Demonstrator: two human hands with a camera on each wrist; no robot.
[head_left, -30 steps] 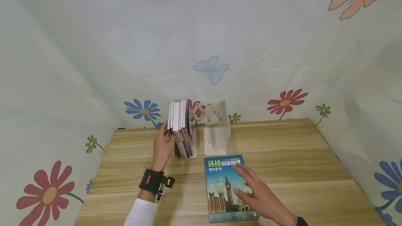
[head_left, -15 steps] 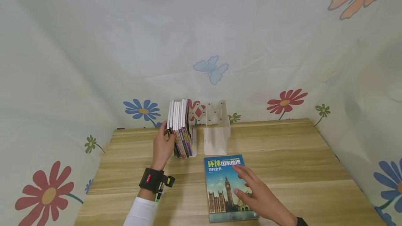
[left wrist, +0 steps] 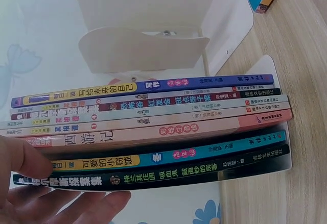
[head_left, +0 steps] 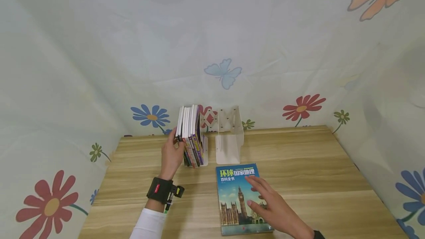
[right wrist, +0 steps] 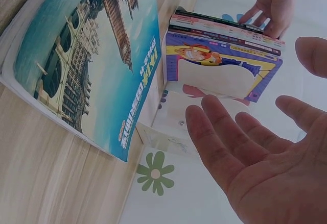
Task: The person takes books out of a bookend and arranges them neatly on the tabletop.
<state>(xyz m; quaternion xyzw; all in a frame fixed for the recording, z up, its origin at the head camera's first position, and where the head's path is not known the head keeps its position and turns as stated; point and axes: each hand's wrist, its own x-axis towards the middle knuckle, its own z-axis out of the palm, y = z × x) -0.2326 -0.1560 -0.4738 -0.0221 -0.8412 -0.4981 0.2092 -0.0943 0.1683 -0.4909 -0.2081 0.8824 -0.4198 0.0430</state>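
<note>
Several thin books (head_left: pixel 189 123) stand upright in a row in the left part of a white metal bookend rack (head_left: pixel 229 150). My left hand (head_left: pixel 172 158) holds the outer left end of the row. In the left wrist view, the thumb lies at the spine of a teal book (left wrist: pixel 204 152), and the fingers lie along the outer side of a dark green book (left wrist: pixel 204 170). A gap separates these two from a pink-spined book (left wrist: pixel 127 136). My right hand (head_left: pixel 275 205) hovers, fingers spread, over a large blue book (head_left: pixel 232 198) with a clock tower on its cover.
The rack's right section (head_left: pixel 227 135) stands beside the books. The wooden table (head_left: pixel 315 180) reaches back to a white curtain (head_left: pixel 282 65) printed with flowers and butterflies. A black strap with a small camera (head_left: pixel 162 190) sits on the left wrist.
The outer books at the row's left end have shifted slightly left with my left hand, and a gap shows beside them. The right hand has barely moved.
</note>
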